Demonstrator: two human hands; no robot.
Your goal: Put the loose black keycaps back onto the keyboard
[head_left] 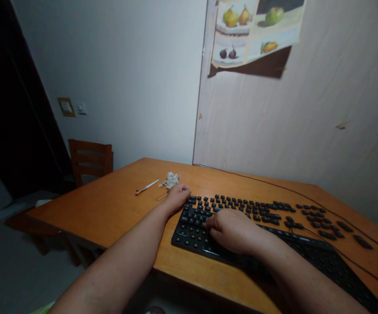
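A black keyboard (189, 242) lies near the table's front edge. Keycaps sit on its upper left rows, while bare switch positions show in the lower rows. My right hand (233, 229) is over the left part of the keyboard, its fingers pinched together at the key rows; whatever is between the fingertips is hidden. Just beyond the keyboard's upper left corner, my left hand (176, 197) rests on the table with curled fingers, beside the loose keycaps (241, 203). I cannot make out whether it holds anything. These black keycaps are spread in rows behind the keyboard.
A crumpled whitish cloth or tissue (170, 179) and a thin white brush-like stick (148, 186) lie left on the wooden table (110, 209). A dark cable (257, 179) runs along the back and right. A wooden chair (91, 159) stands at the far left by the wall.
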